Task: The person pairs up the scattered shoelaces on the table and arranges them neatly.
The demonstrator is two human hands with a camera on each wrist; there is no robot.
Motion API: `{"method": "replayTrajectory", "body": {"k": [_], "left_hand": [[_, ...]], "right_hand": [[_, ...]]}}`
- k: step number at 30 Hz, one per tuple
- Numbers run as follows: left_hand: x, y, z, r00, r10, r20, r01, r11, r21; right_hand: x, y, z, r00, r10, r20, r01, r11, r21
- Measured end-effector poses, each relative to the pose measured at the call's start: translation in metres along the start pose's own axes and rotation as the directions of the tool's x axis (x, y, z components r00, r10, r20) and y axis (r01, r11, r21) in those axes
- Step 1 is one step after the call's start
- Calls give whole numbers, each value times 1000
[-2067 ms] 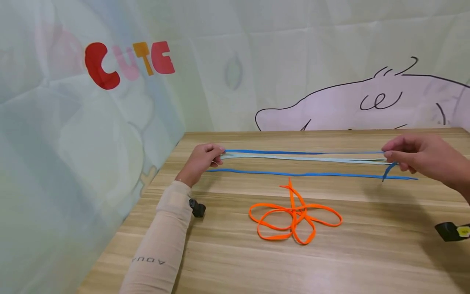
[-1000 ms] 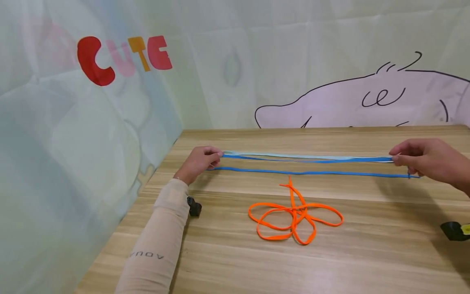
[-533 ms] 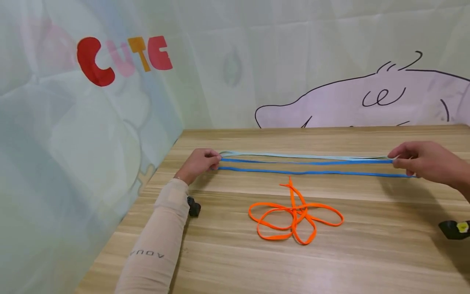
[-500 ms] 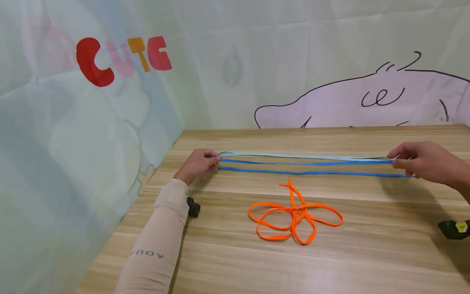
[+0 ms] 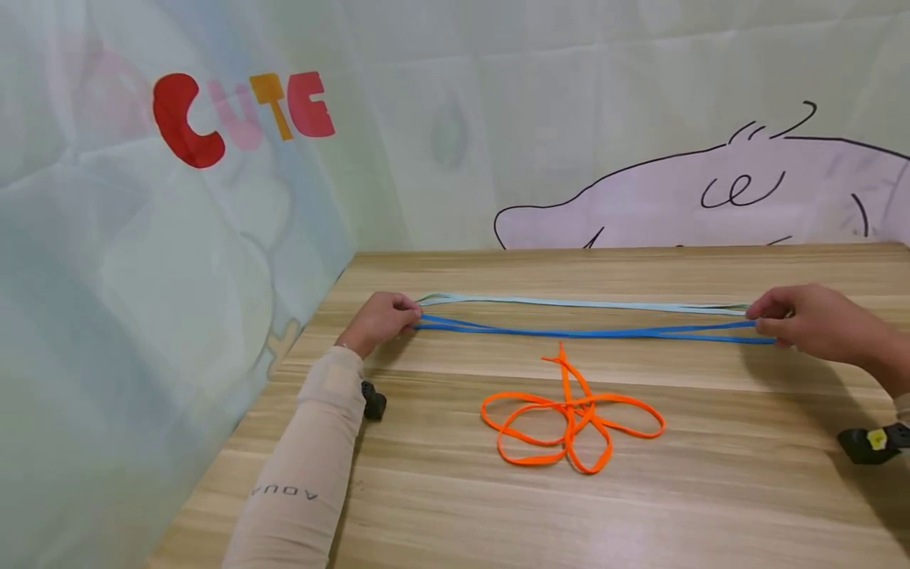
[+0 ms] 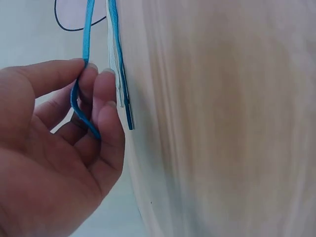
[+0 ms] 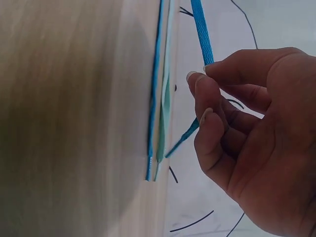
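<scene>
1. Nearest, over the left part of the desk (image 5: pixel 455 521): a beige sleeve (image 5: pixel 298 466) with grey lettering, on the left forearm. Beside its cuff, a black block (image 5: pixel 373 401); beside the right wrist, a yellow-marked block (image 5: pixel 866 446).
2. Near the desk's middle: an orange lace (image 5: pixel 568 405), flat in loose, crossing loops, with tips toward the far edge.
3. Farther on, just inside the left edge: the left hand (image 5: pixel 384 318), thumb and fingertips in a pinch on a held blue lace (image 6: pixel 87 34), with its tail curled in toward the palm.
4. Well apart, toward the right: the right hand (image 5: pixel 806 320), in a like pinch near the other end, with a short tail past the fingers.
5. Between both hands, roughly parallel to the far edge: the held blue lace, raised at both ends, along a second blue lace (image 7: pixel 156 74) flat on the desk. Contact at the middle impossible to tell.
6. Just beyond: pale green lacing (image 5: pixel 569 303), parted toward both ends; strand count unclear.
7. Behind the far edge: pale wall cloth (image 5: pixel 398 103), coloured letters CUTE (image 5: pixel 266 88) and a black-outlined drawing (image 5: pixel 661 205).
</scene>
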State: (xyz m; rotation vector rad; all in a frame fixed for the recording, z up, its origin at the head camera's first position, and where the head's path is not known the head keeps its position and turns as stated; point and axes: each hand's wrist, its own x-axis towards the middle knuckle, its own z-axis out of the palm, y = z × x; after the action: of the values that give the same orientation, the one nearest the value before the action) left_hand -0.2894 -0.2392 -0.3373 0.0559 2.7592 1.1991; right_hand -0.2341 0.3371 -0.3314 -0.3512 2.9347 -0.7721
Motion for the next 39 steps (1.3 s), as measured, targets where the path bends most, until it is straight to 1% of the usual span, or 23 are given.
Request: {"method": "replayTrajectory", "body": {"k": [8, 16, 19, 23, 29, 35, 39], "left_hand": [[0, -1, -1, 999, -32, 1, 32, 999, 27], [1, 1, -1, 997, -74, -38, 75, 997, 27], [1, 1, 0, 996, -79, -46, 81, 996, 28], [3, -2, 0, 997, -72, -36, 73, 996, 42], [0, -3, -2, 999, -46, -24, 47, 997, 60], [1, -2, -2, 997, -63, -48, 65, 998, 28], [3, -2, -2, 995, -62, -74, 66, 996, 54]], "right_hand": [[1, 4, 5, 1000, -19, 7, 18, 1000, 19], [2, 8, 8, 1000, -22, 10, 21, 1000, 16], [1, 9, 8, 1000, -27, 9, 27, 1000, 12], [1, 8, 8, 1000, -23, 15, 23, 1000, 12], [-2, 12, 4, 1000, 4, 15, -4, 1000, 0], [-6, 15, 0, 999, 42, 11, -42, 998, -38], [-9, 16, -1, 998, 68, 10, -67, 996, -55]]}}
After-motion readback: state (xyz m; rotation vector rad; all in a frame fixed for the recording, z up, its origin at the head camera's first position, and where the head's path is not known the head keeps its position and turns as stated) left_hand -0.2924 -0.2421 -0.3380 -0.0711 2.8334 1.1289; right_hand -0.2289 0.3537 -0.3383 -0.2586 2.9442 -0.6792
